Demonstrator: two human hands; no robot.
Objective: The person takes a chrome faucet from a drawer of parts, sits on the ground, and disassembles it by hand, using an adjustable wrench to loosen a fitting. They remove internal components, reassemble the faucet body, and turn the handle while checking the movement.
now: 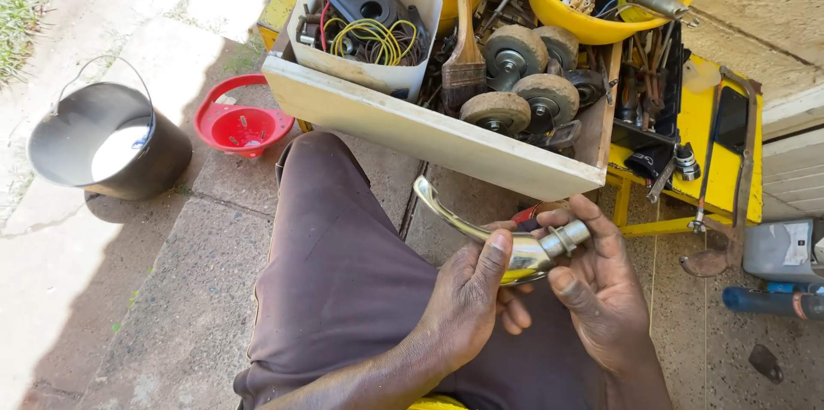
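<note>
Both hands hold a curved chrome tap spout (481,238) over the lap. It's shiny, bent like a hook, w/ a short threaded collar at the right end and the curved tip pointing up-left. Left hand (468,303) has its grip closed round the spout's body, thumb laid on top; right hand (601,290) has its grip closed on the collar end, fingers cupped beneath. Something red shows just behind the fingers, prob. a tool handle, too hidden to tell. Just above the grip sits the wooden tray (446,137) edge, close. Left of the grip: open paving, then red basket (242,125) and black bucket (107,139) well apart.
</note>
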